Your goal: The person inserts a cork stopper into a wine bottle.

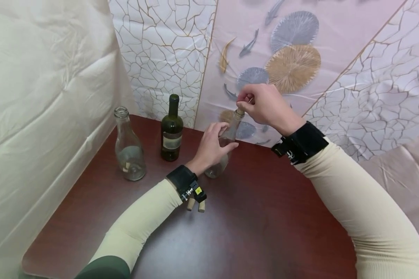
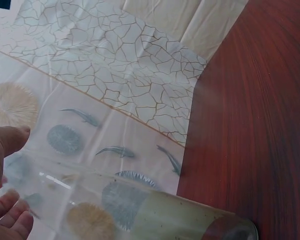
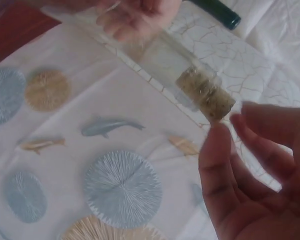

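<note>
A clear glass bottle (image 1: pixel 216 167) stands tilted toward the back of the table. My left hand (image 1: pixel 211 147) holds it around the shoulder, fingers behind and thumb in front. In the left wrist view the bottle (image 2: pixel 155 212) runs past the fingers of that hand. A speckled cork (image 3: pixel 209 95) sits partway in the bottle's mouth, its outer end sticking out. At that end, my right hand (image 1: pixel 265 104) pinches the cork with its fingertips. Two more corks (image 1: pixel 201 206) lie on the table, partly hidden by my left wrist.
A second clear bottle (image 1: pixel 130 155) stands at the left with small pale pieces inside. Between the clear bottles is a dark green wine bottle (image 1: pixel 171 128). The dark red table (image 1: pixel 258 217) meets patterned cloth (image 1: pixel 171 50) at the back and pale cloth at the left.
</note>
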`<state>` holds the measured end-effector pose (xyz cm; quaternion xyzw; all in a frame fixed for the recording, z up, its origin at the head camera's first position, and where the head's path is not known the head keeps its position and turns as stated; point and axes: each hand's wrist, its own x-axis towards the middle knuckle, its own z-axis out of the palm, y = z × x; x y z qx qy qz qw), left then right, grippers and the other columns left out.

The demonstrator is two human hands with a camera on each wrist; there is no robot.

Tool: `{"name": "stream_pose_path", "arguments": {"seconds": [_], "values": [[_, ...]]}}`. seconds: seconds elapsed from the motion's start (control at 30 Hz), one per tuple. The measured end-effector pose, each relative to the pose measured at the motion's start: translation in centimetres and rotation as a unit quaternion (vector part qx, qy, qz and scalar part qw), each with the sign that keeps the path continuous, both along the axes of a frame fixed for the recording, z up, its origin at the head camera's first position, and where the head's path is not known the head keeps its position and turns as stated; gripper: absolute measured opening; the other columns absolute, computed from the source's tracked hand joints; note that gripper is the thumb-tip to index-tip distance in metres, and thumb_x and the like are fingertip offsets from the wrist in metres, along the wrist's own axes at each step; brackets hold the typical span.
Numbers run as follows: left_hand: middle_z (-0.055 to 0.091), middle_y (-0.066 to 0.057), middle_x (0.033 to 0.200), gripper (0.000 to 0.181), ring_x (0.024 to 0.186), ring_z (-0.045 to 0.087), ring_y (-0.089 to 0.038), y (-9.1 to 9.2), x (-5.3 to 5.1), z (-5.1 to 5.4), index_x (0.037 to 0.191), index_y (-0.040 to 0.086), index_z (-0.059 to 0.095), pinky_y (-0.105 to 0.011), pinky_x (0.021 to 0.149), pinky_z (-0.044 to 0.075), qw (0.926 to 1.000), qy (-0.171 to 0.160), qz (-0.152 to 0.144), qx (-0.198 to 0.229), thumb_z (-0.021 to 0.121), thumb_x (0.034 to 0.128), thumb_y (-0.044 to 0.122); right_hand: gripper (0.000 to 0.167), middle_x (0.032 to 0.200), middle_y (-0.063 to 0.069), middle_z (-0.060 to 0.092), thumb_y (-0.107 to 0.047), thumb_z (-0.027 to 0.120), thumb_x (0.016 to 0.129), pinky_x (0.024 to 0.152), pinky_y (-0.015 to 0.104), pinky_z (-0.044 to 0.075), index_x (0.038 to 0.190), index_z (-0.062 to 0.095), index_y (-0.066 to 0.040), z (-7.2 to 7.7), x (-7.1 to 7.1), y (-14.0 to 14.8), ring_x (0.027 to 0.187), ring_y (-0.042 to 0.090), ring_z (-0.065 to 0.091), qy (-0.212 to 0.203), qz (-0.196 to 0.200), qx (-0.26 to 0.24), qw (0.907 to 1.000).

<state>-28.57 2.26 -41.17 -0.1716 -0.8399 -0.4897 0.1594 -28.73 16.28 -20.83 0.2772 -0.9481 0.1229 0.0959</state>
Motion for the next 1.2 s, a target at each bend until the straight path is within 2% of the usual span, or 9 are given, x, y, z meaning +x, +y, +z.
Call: {"name": "stream_pose_path", "arguments": {"seconds": [0.07, 0.17, 0.3, 0.43, 0.53, 0.73, 0.97, 1.2], "values": [[0.053, -0.008, 0.144, 0.07, 0.131, 0.052, -0.025, -0.2, 0.6, -0.8, 0.148, 0.013, 0.05, -0.045, 0.109, 0.049, 1.0, -0.009, 0.003, 0.003, 0.081, 0.0916, 0.04, 0.016, 0.1, 0.014, 0.075, -0.02, 0.064, 0.103, 0.082, 0.042, 0.054, 0.106, 0.074, -0.007, -0.9, 0.4, 0.5, 0.089, 0.028, 0.072, 0.0, -0.012, -0.027, 0.9996], [0.052, -0.009, 0.147, 0.07, 0.134, 0.052, -0.026, -0.8, 1.4, -2.0, 0.148, 0.012, 0.051, -0.045, 0.112, 0.047, 0.9998, -0.013, 0.012, 0.013, 0.082, 0.0912, 0.039, 0.021, 0.103, 0.012, 0.074, -0.024, 0.065, 0.103, 0.08, 0.04, 0.053, 0.111, 0.073, -0.007, -2.1, 1.3, 1.1, 0.088, 0.027, 0.073, 0.021, -0.028, -0.075, 0.9966], [0.054, -0.009, 0.143, 0.069, 0.132, 0.053, -0.026, -2.1, 2.6, -3.9, 0.146, 0.01, 0.052, -0.043, 0.111, 0.048, 0.9993, -0.018, 0.024, 0.023, 0.082, 0.0911, 0.038, 0.021, 0.1, 0.01, 0.074, -0.024, 0.069, 0.101, 0.075, 0.025, 0.051, 0.111, 0.074, -0.006, -4.2, 2.6, 1.6, 0.084, 0.023, 0.071, 0.063, -0.039, -0.147, 0.9863], [0.056, -0.01, 0.139, 0.065, 0.129, 0.054, -0.028, -4.1, 4.0, -5.8, 0.144, 0.012, 0.054, -0.044, 0.109, 0.048, 0.9979, -0.037, 0.036, 0.039, 0.082, 0.0914, 0.036, 0.017, 0.094, 0.009, 0.075, -0.02, 0.071, 0.099, 0.068, 0.009, 0.048, 0.106, 0.076, -0.005, -7.5, 3.8, 2.1, 0.073, 0.017, 0.068, 0.099, -0.036, -0.215, 0.9709], [0.057, -0.013, 0.138, 0.062, 0.128, 0.056, -0.032, -5.5, 5.0, -6.9, 0.143, 0.011, 0.055, -0.047, 0.108, 0.049, 0.9962, -0.051, 0.041, 0.058, 0.083, 0.0913, 0.032, 0.014, 0.09, 0.009, 0.075, -0.017, 0.073, 0.097, 0.065, 0.007, 0.046, 0.104, 0.077, -0.005, -10.4, 4.6, 2.5, 0.069, 0.012, 0.064, 0.109, -0.032, -0.25, 0.9615], [0.06, -0.017, 0.135, 0.058, 0.127, 0.058, -0.037, -7.5, 6.3, -8.4, 0.139, 0.007, 0.058, -0.05, 0.108, 0.049, 0.9957, -0.046, 0.042, 0.068, 0.084, 0.0906, 0.028, 0.011, 0.085, 0.005, 0.071, -0.018, 0.074, 0.098, 0.064, 0.013, 0.045, 0.103, 0.076, -0.008, -15.8, 6.1, 2.6, 0.07, 0.005, 0.058, 0.087, -0.03, -0.296, 0.9506], [0.061, -0.011, 0.134, 0.052, 0.126, 0.058, -0.03, -8.4, 7.7, -9.5, 0.135, 0.01, 0.062, -0.053, 0.108, 0.05, 0.9957, -0.055, 0.048, 0.057, 0.083, 0.0911, 0.028, 0.008, 0.084, 0.002, 0.071, -0.018, 0.073, 0.099, 0.062, 0.016, 0.046, 0.103, 0.076, -0.012, -20.4, 7.3, 2.3, 0.069, 0.007, 0.06, 0.049, -0.037, -0.341, 0.9381], [0.063, -0.01, 0.131, 0.051, 0.124, 0.061, -0.027, -9.1, 10.0, -11.6, 0.133, 0.01, 0.063, -0.049, 0.105, 0.051, 0.9957, -0.073, 0.051, 0.025, 0.084, 0.0903, 0.027, 0.007, 0.088, 0.0, 0.07, -0.019, 0.075, 0.097, 0.064, 0.017, 0.051, 0.103, 0.076, -0.014, -24.8, 9.0, 2.0, 0.072, 0.01, 0.063, -0.005, -0.053, -0.342, 0.9383]]}}
